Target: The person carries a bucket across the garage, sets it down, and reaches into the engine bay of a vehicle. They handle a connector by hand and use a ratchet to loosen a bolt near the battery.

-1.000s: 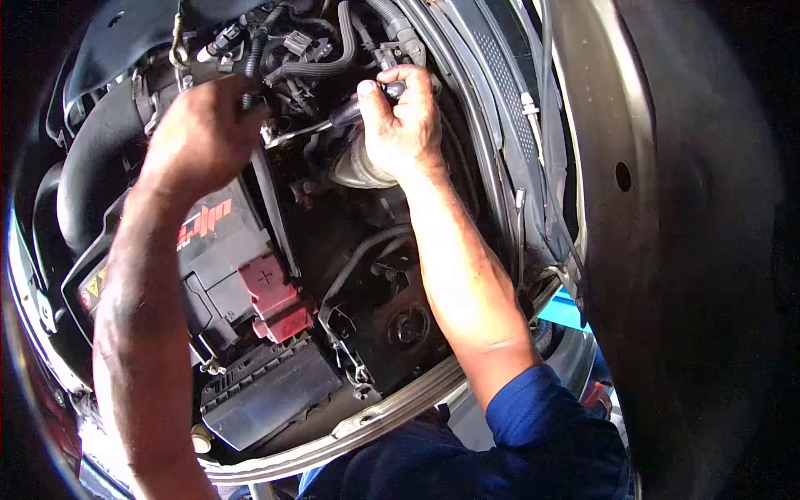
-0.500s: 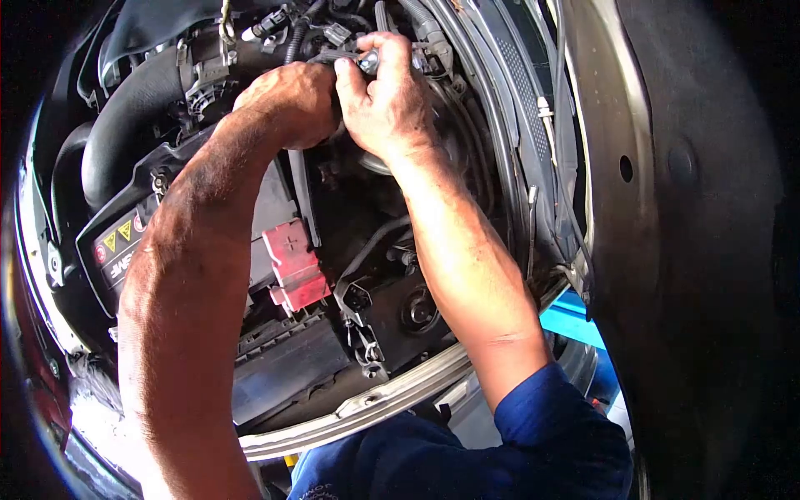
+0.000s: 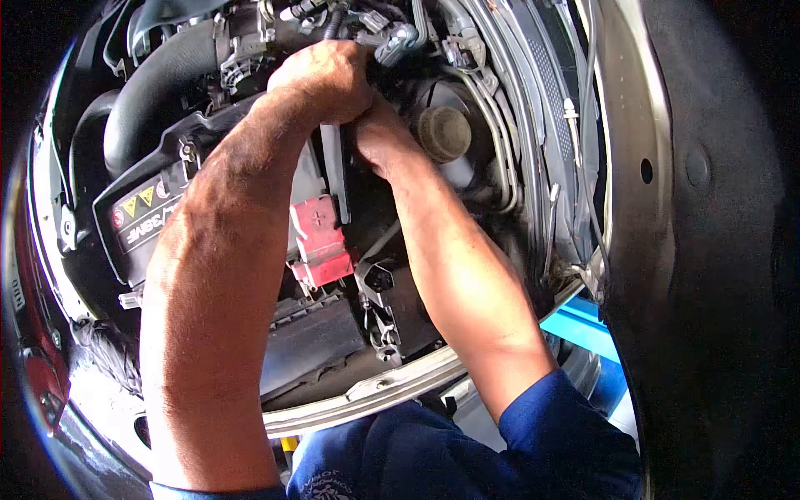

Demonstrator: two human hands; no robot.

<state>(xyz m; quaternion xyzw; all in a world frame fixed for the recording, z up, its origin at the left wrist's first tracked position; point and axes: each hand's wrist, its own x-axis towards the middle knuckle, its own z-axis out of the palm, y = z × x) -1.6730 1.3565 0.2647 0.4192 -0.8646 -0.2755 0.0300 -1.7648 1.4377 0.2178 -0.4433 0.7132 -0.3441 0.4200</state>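
Note:
My left hand is curled over the rear of the engine bay, its back turned up and its fingers closed. Whatever it grips is hidden beneath it. My right hand reaches down under and beside the left one; its fingers are out of sight. Just past the left knuckles is a grey plug-like part. To the right of my right wrist sits a round, dull yellowish cap. A dark ribbed hose runs down toward my left hand.
Below my hands is a battery with a red terminal cover. A thick black intake hose curves at the left. Metal pipes run along the right. The pale body edge lies in front of my torso.
My right hand has dropped from the grey part to a place beneath my left hand, uncovering the round cap. The view has shifted, so the engine bay sits further right.

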